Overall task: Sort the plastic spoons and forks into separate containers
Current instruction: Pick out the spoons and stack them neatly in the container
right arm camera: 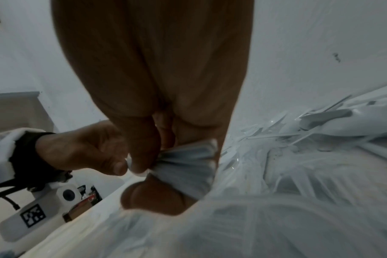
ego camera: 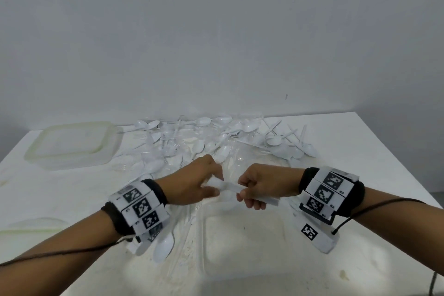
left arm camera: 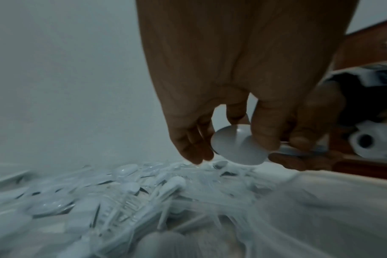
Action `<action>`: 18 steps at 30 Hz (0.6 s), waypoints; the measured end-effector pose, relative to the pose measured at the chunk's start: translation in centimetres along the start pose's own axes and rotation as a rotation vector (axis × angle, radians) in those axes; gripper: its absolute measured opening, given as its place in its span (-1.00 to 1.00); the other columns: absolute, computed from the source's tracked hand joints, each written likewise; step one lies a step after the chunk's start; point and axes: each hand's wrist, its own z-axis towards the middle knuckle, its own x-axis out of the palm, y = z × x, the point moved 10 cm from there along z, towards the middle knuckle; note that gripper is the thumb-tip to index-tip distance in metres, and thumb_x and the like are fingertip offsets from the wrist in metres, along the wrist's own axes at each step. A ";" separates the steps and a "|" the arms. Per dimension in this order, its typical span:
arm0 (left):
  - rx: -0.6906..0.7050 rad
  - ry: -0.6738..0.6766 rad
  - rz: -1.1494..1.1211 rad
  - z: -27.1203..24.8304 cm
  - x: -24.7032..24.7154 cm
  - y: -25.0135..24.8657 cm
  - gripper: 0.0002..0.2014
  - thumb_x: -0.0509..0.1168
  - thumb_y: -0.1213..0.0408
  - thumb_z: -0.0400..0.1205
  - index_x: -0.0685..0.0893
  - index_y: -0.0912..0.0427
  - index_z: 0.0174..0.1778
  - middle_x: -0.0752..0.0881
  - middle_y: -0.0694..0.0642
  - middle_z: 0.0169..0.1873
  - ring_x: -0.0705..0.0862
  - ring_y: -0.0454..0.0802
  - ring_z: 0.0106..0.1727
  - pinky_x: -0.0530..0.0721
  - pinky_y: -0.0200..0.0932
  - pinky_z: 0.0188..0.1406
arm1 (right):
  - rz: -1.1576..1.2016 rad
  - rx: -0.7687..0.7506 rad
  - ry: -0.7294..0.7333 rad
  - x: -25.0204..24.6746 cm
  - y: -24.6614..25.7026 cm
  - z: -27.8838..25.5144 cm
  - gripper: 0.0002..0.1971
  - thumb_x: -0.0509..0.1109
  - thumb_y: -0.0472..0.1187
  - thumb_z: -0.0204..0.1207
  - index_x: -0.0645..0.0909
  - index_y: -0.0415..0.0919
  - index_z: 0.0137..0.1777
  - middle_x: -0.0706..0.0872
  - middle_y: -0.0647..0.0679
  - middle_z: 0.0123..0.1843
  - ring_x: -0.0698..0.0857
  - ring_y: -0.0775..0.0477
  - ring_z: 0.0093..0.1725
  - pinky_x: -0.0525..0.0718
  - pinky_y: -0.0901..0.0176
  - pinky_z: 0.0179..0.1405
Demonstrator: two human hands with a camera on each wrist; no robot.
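Note:
Both hands meet over the middle of the table on one bundle of white plastic spoons. My left hand pinches the bowl end; a spoon bowl shows under its fingers. My right hand grips the fanned handles in a fist, and the handle ends stick out past it toward my wrist. Behind the hands, a mixed pile of white and clear spoons and forks is spread across the table. A translucent container with a pale green rim stands at the back left.
A clear plastic container lies just below the hands. One loose white spoon lies under my left wrist. A pale lid sits at the left edge. The white wall rises close behind the pile, and the table's right edge runs diagonally.

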 end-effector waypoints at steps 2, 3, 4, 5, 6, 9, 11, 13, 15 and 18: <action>0.118 -0.025 0.089 -1.1 1.2 -1.7 -0.86 0.35 0.10 0.62 0.65 -0.01 0.06 0.52 -0.05 -0.02 0.43 -0.17 0.00 0.45 -0.30 0.03 | -0.027 0.020 0.091 1.5 -0.9 -0.5 -0.86 0.30 -0.25 0.66 0.65 -0.31 -0.02 0.74 -0.11 -0.25 0.71 0.03 -0.36 0.73 0.18 -0.23; 0.146 -0.015 0.085 -1.6 2.0 -2.3 -0.87 0.34 0.10 0.62 0.66 0.00 0.03 0.53 -0.07 -0.05 0.43 -0.18 -0.01 0.43 -0.33 -0.01 | -0.045 0.031 0.124 2.2 -1.3 -0.6 -0.85 0.31 -0.24 0.66 0.66 -0.31 -0.01 0.74 -0.09 -0.25 0.72 0.03 -0.34 0.74 0.18 -0.21; 0.157 0.009 0.067 -2.0 2.9 -2.7 -0.89 0.34 0.11 0.62 0.67 0.01 0.00 0.55 -0.08 -0.09 0.44 -0.19 -0.03 0.40 -0.37 -0.05 | -0.074 0.042 0.151 3.0 -1.8 -0.7 -0.84 0.31 -0.24 0.65 0.66 -0.33 0.01 0.74 -0.08 -0.25 0.72 0.03 -0.33 0.75 0.17 -0.19; 0.156 0.046 0.046 -2.3 3.9 -3.0 -0.90 0.34 0.12 0.61 0.68 0.02 -0.03 0.56 -0.09 -0.13 0.45 -0.19 -0.06 0.38 -0.41 -0.09 | -0.116 0.055 0.174 3.8 -2.4 -0.8 -0.82 0.32 -0.23 0.65 0.66 -0.35 0.03 0.74 -0.06 -0.26 0.71 0.03 -0.31 0.76 0.16 -0.16; 0.151 0.087 0.029 -2.5 4.9 -3.2 -0.91 0.34 0.13 0.61 0.68 0.04 -0.06 0.56 -0.09 -0.16 0.46 -0.18 -0.08 0.37 -0.43 -0.13 | -0.167 0.070 0.192 4.6 -3.0 -0.8 -0.80 0.32 -0.22 0.64 0.66 -0.37 0.04 0.73 -0.05 -0.26 0.70 0.03 -0.30 0.77 0.14 -0.14; 0.132 0.196 0.080 -2.7 7.9 -3.6 -0.86 0.34 0.14 0.58 0.63 0.13 -0.20 0.61 0.01 -0.21 0.52 -0.07 -0.14 0.47 -0.25 -0.17 | -0.315 0.104 0.252 6.9 -4.6 -0.8 -0.78 0.29 -0.18 0.65 0.65 -0.37 0.00 0.74 -0.11 -0.23 0.68 -0.03 -0.31 0.74 0.06 -0.11; 0.116 0.268 0.160 -2.7 9.6 -3.8 -0.79 0.34 0.14 0.58 0.55 0.16 -0.28 0.64 0.12 -0.23 0.55 0.03 -0.18 0.52 -0.13 -0.19 | -0.397 0.107 0.277 8.0 -5.3 -0.8 -0.78 0.28 -0.17 0.64 0.64 -0.34 -0.06 0.76 -0.21 -0.18 0.66 -0.09 -0.30 0.74 -0.07 -0.09; 0.112 0.313 0.175 -2.7 10.7 -4.1 -0.75 0.36 0.15 0.58 0.53 0.22 -0.30 0.64 0.17 -0.28 0.56 0.08 -0.24 0.50 -0.14 -0.24 | -0.518 0.085 0.257 8.5 -5.4 -1.0 -0.78 0.29 -0.16 0.63 0.64 -0.34 -0.04 0.72 -0.26 -0.13 0.62 -0.13 -0.24 0.67 -0.09 -0.11; 0.112 0.340 0.134 -2.6 11.2 -4.4 -0.71 0.39 0.19 0.56 0.48 0.23 -0.35 0.56 0.14 -0.39 0.49 0.06 -0.35 0.41 -0.18 -0.35 | -0.648 0.041 0.209 8.6 -5.0 -1.3 -0.76 0.30 -0.13 0.63 0.62 -0.34 0.05 0.66 -0.22 -0.05 0.58 -0.16 -0.13 0.52 0.04 -0.15; 0.117 0.372 0.109 -2.3 11.4 -4.8 -0.68 0.41 0.17 0.55 0.45 0.22 -0.39 0.50 0.09 -0.47 0.44 0.05 -0.40 0.37 -0.20 -0.42 | -0.725 0.003 0.115 8.2 -4.9 -2.1 -0.69 0.27 -0.08 0.67 0.55 -0.33 0.21 0.64 -0.25 0.14 0.60 -0.23 0.08 0.51 0.05 -0.04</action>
